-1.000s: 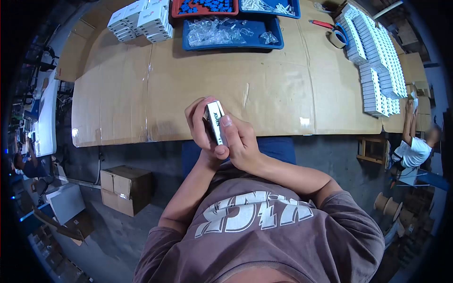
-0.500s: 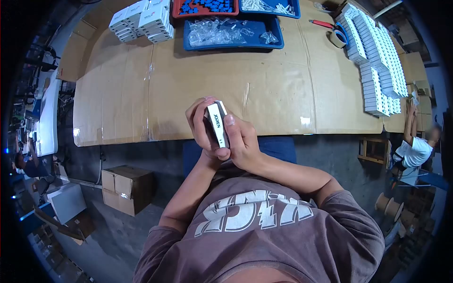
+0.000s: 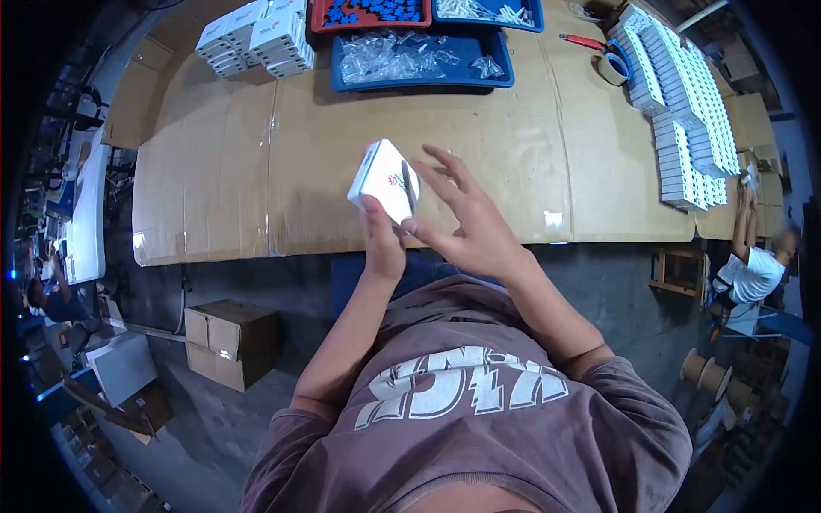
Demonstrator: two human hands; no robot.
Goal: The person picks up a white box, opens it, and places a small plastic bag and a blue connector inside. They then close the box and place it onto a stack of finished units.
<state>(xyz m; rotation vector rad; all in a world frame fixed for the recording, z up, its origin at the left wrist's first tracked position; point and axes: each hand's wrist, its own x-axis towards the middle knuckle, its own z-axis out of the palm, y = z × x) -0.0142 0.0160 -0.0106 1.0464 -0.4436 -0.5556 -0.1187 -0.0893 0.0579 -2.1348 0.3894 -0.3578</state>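
A small white box point(image 3: 389, 184) with a red mark on its face is held tilted above the front edge of the cardboard-covered table point(image 3: 342, 154). My left hand point(image 3: 382, 239) is closed round the box's lower left side, with the thumb on its near corner and the other fingers mostly hidden behind it. At the box's right side my right hand point(image 3: 466, 218) has its fingers spread, and its thumb tip is at the box's lower edge. A dark slot or flap shows along the right side of the box.
Blue tray point(image 3: 423, 84) with clear plastic pieces, red tray point(image 3: 372, 26) with blue parts, and white box stacks point(image 3: 256, 38) stand at the back. More boxes point(image 3: 684, 120), tape point(image 3: 612, 68) and a red-handled tool point(image 3: 583, 41) lie right. A person point(image 3: 757, 269) sits far right.
The box has turned so its broad white face shows instead of its narrow lettered side, and it sits slightly higher. My right hand has opened and spread its fingers to the right.
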